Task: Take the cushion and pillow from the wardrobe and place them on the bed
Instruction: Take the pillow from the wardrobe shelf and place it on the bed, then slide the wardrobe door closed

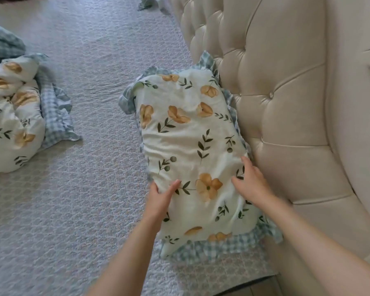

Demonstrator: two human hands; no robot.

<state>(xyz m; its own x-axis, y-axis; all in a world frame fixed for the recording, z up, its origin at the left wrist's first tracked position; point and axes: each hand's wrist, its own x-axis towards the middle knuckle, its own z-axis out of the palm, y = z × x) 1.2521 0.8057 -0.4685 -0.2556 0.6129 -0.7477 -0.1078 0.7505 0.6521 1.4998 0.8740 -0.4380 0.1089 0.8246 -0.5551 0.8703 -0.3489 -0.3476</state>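
- The pillow (192,150), white with orange flowers and a blue checked frill, lies on the bed (90,210) in the middle of the frame, its right edge against the padded headboard (286,116).
- My left hand (161,201) grips the pillow's lower left edge: the thumb lies on top, the fingers are tucked round the side.
- My right hand (251,180) rests on the pillow at its lower right, next to the headboard, fingers straight and spread, holding nothing.
- At the left edge of the frame a bundle of matching bedding (15,112) sits crumpled on the bed, well apart from the pillow.
- More checked cloth (147,2) shows at the top of the frame beside the headboard.
- The headboard closes off the whole right side.
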